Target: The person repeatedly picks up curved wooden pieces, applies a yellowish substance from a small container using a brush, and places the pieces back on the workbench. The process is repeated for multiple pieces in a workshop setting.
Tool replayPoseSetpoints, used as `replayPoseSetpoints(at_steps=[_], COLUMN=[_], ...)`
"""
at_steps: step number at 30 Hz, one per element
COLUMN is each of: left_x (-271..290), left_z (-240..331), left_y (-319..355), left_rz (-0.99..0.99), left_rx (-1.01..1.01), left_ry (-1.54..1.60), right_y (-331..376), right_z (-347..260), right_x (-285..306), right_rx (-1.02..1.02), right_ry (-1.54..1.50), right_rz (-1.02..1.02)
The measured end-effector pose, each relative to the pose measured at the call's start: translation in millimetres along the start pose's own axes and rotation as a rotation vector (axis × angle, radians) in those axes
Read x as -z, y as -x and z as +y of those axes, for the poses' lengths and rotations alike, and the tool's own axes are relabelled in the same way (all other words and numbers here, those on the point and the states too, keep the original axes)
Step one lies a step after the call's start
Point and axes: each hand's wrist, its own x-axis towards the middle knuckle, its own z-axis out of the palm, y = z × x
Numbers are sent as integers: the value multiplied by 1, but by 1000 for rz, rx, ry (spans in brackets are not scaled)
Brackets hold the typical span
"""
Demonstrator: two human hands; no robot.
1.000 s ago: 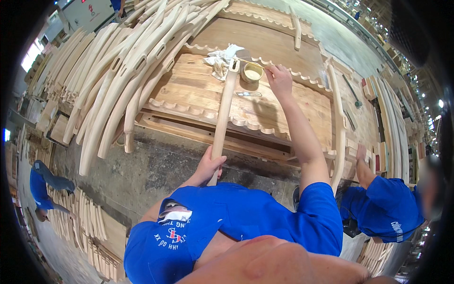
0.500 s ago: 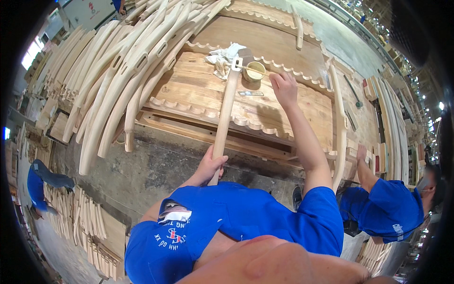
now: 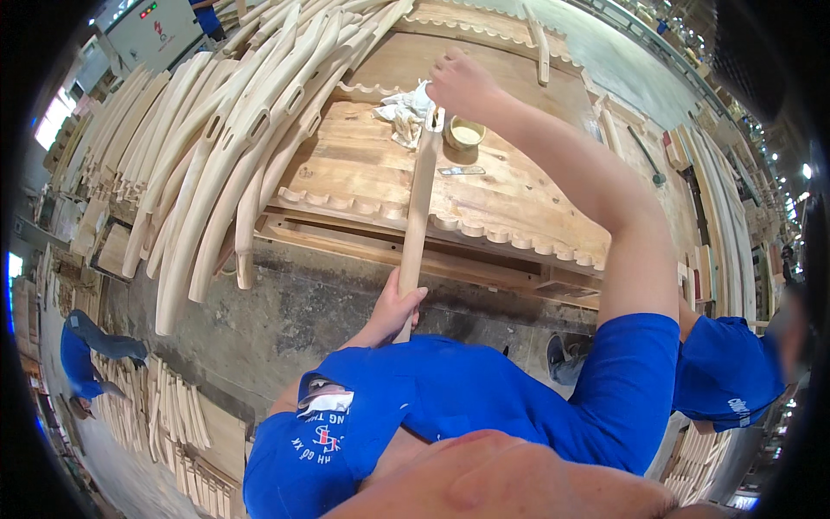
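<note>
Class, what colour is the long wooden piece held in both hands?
Pale, unfinished light tan wooden piece, clearest in the head view.

Scalloped wooden panel bench point(image 3: 363, 173), white rag point(image 3: 399, 111), small round tub point(image 3: 465, 134), long wooden slat point(image 3: 418, 208), curved pieces point(image 3: 207, 164)

i'm looking into a furniture woodworking shop: stacks of curved wooden chair parts point(image 3: 216, 156), scalloped carved panels point(image 3: 484, 186) on the bench, a concrete floor point(image 3: 285, 311).
</note>
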Motion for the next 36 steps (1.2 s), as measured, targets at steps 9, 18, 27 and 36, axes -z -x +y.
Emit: replayPoseSetpoints(at_steps=[9, 18, 27, 36], left_x=[-7, -6, -4, -4], left_z=[3, 6, 6, 6], left_y=[2, 4, 2, 2], left_rz=[1, -11, -1, -17], left_rx=[-22, 10, 33, 28], left_ry=[-32, 5, 44, 40], right_y=[-23, 13, 111, 89], right_z=[8, 23, -45, -52], right_x=[14, -1, -94, -107], right_rx=[-15, -195, -851, -992], right_ry=[-36, -235, -1216, -1064], right_rz=[-190, -68, -39, 96])
